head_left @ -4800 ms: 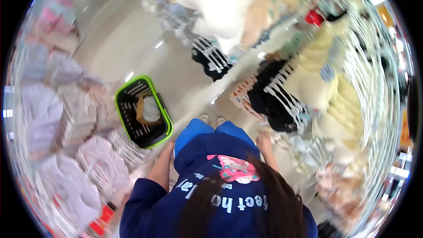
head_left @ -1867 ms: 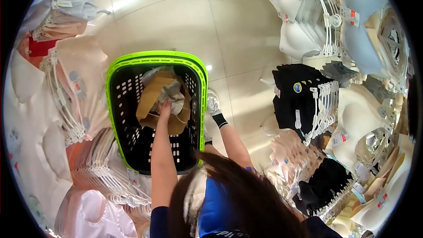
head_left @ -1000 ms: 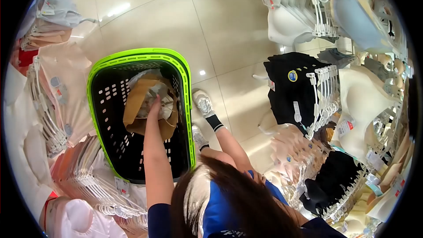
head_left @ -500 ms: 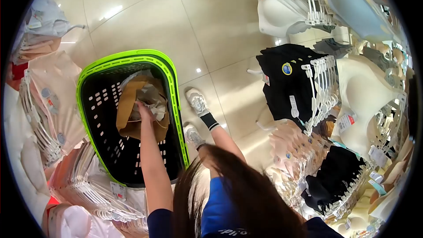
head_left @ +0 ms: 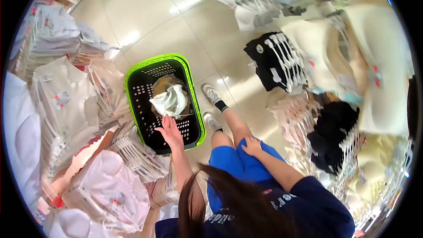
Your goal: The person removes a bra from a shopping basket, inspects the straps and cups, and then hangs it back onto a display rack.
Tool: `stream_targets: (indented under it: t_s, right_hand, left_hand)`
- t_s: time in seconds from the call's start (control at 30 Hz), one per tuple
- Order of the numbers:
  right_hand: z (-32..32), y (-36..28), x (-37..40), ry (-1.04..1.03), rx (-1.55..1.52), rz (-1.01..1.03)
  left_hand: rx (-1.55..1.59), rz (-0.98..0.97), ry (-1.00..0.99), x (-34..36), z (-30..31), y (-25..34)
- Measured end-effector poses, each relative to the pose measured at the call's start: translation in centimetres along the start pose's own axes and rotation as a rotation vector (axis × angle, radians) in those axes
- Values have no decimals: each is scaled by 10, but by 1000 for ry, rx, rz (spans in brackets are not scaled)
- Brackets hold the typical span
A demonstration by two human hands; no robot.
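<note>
My left hand [head_left: 171, 135] is open above the near part of a black basket with a green rim [head_left: 192, 89], its fingers spread just below a bunched white garment [head_left: 169, 101]. That garment lies on top of a brown paper bag [head_left: 164, 83] inside the basket. Resting on the blue shorts at my thigh is my right hand [head_left: 251, 146], open, with its fingers apart and nothing in it.
Racks of light garments on white hangers [head_left: 66, 101] line the left. To the right hang black garments [head_left: 265, 61], beige ones [head_left: 293, 110] and large cream ones [head_left: 383, 70]. The basket stands on a glossy tiled floor [head_left: 154, 13].
My left hand has come out of the paper bag and opened. The white garment now bulges out over the bag. My right hand has come into view on my thigh, and the view has shifted.
</note>
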State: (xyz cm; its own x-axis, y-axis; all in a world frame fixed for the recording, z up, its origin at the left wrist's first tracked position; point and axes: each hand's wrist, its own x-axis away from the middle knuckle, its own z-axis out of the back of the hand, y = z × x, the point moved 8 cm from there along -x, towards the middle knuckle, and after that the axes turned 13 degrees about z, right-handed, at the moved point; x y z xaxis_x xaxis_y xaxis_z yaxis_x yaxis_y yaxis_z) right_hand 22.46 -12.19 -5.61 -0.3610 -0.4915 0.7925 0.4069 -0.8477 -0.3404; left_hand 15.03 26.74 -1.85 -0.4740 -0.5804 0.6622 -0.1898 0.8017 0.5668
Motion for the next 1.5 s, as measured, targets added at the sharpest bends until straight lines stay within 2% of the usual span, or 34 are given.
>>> stream_targets:
  t_s: [0.1,0.2,0.27,0.33,0.37,0.43,0.5,0.6,0.7,0.77,0.87,0.97,1.0,1.1,1.2,1.3,1.33,1.43,1.47,1.5]
  right_hand:
    - [21,-29,16,41,-81,-6]
    - [28,-65,33,132,-163,193]
    - [43,-98,49,108,-204,372]
    - [70,-131,65,99,-230,511]
    - [94,-146,74,206,-313,603]
    - [143,-169,101,414,-479,784]
    - [189,-178,132,577,-636,781]
    - [270,-200,224,844,-316,797]
    - [299,-205,280,949,-427,954]
    - [304,-195,300,965,-522,989]
    - [323,-187,340,1016,-578,999]
    - [332,-170,361,1069,-385,1084]
    - [340,-168,374,1129,-404,1083]
    - [350,-155,382,1018,-471,1152]
    - [354,-131,375,806,-992,1117]
    - [362,-123,380,622,-1134,1184]
    - [359,-119,376,596,-922,1189]
    - [368,-120,402,773,-194,1165]
    - [373,-120,411,821,-166,1174]
    - [377,-121,419,777,-294,1235]
  left_hand:
    - [-122,-88,-79,74,-42,35]
    - [-357,-196,-216,143,-88,63]
    - [-582,-283,-303,193,-131,83]
    - [-653,-325,-391,235,-162,97]
    - [-667,-332,-440,256,-178,103]
    - [-585,-288,-505,295,-210,118]
    - [-442,-274,-655,329,-234,130]
    - [-303,-252,-875,389,-275,150]
    - [-253,-249,-955,433,-307,160]
    - [-129,-244,-1076,450,-314,168]
    - [-124,-363,-1184,475,-322,193]
    - [-146,-404,-1128,487,-335,198]
    - [-136,-381,-1186,487,-341,196]
    - [-114,-288,-1125,480,-356,185]
    - [-121,-271,-1055,482,-370,173]
    - [-135,-327,-1024,484,-371,165]
    - [-162,-370,-1001,485,-369,163]
    - [-339,-515,-989,496,-374,148]
    - [-418,-558,-1002,500,-379,141]
    - [-539,-622,-966,504,-385,132]
